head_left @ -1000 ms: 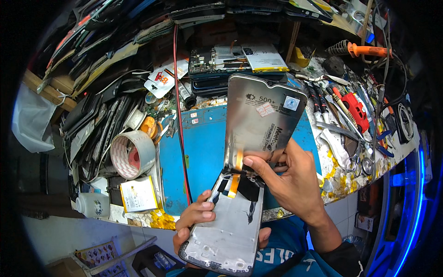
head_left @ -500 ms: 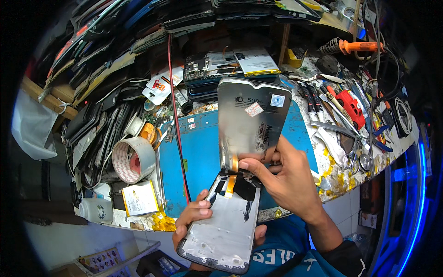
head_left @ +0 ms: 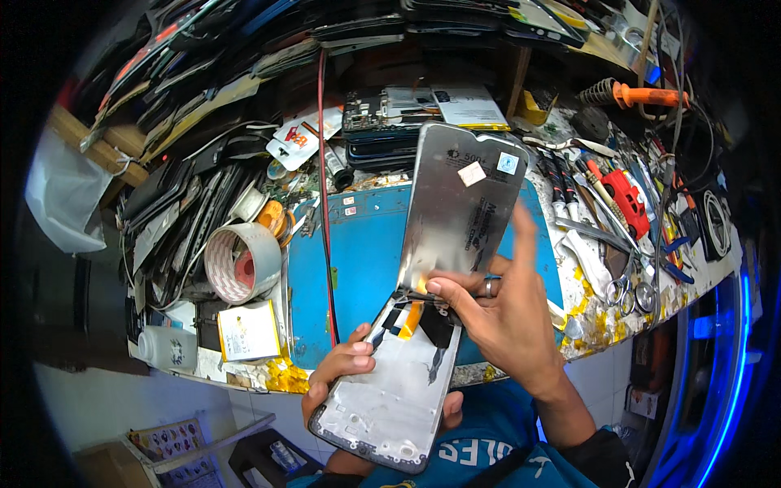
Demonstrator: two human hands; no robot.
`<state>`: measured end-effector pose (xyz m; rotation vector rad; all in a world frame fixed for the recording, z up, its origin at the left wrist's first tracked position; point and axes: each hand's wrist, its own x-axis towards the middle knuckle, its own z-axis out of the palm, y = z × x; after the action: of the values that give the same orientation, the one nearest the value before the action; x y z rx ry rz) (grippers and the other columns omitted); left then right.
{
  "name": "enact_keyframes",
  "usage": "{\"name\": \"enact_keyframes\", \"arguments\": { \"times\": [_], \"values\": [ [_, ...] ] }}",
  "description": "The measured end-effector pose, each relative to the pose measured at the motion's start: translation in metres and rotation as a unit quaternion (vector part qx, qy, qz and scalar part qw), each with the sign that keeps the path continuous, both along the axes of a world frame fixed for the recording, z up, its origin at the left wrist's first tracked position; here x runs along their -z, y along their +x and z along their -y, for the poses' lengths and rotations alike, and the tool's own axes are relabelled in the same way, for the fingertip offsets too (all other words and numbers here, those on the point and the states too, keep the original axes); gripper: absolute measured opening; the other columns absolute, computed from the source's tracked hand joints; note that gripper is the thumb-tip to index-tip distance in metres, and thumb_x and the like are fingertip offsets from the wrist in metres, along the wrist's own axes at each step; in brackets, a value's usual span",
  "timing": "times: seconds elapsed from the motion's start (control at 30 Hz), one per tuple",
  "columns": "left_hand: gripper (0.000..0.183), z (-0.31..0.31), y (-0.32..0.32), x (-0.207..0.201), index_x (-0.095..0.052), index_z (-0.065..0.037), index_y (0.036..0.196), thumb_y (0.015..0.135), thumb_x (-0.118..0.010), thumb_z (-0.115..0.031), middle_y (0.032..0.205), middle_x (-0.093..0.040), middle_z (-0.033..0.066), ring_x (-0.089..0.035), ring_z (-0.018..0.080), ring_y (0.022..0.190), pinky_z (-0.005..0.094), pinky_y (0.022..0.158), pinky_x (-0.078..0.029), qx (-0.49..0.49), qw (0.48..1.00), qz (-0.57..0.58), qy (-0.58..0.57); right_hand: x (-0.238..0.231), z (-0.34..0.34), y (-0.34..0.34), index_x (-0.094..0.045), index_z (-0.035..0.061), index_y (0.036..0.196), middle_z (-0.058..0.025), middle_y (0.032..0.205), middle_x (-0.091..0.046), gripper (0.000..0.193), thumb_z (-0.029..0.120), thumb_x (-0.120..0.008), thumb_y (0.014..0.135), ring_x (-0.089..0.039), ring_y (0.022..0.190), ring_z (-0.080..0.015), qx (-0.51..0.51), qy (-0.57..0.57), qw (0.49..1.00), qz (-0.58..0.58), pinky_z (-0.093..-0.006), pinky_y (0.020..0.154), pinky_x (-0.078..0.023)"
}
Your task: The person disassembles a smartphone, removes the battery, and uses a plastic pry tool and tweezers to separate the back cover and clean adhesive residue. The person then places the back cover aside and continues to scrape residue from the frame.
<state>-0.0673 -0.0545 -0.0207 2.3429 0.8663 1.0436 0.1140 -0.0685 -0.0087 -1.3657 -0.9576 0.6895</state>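
Observation:
My left hand grips the silver phone frame from below, thumb and fingers wrapped around its left edge. A grey display panel stands lifted open above the frame, its metal back facing me with small white and blue stickers. An orange flex ribbon still joins the panel to the frame at the hinge. My right hand pinches the panel's lower edge right at that ribbon, the index finger raised along the panel's right side.
A blue work mat covers the bench under the phone, with a red cable across it. A tape roll lies left, a battery near the front edge, tweezers and cutters at right, stacked phones behind.
The display panel has swung slightly more upright and left. My right index finger has lifted up along its side. The left hand keeps its hold on the frame.

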Motion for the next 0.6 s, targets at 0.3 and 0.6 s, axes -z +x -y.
{"name": "enact_keyframes", "arguments": {
  "times": [0.3,0.6],
  "values": [
    [0.108,-0.003,0.014,0.016,-0.031,-0.006,0.139,0.063,-0.083,-0.063,0.119,-0.041,0.0089,-0.048,0.0214,0.123,0.0386,0.118,-0.032,-0.033,0.987,0.154,0.041,-0.019,0.008,0.018,-0.070,0.0123,0.115,-0.0136,0.121,-0.063,0.038,0.016,-0.081,0.079,-0.060,0.110,-0.0325,-0.121,0.005,0.956,0.268,-0.0425,0.092,-0.053],
    [0.119,-0.003,0.013,0.006,-0.009,-0.008,0.143,0.066,-0.092,-0.043,0.125,-0.040,0.0101,-0.050,0.0269,0.126,0.0502,0.119,-0.033,0.000,0.993,0.111,-0.029,-0.023,-0.003,0.014,-0.074,0.0116,0.111,-0.0059,0.111,-0.072,0.032,0.011,-0.081,0.080,-0.063,0.103,-0.0269,-0.129,0.034,0.938,0.321,-0.0375,0.094,-0.045]
  ]
}}
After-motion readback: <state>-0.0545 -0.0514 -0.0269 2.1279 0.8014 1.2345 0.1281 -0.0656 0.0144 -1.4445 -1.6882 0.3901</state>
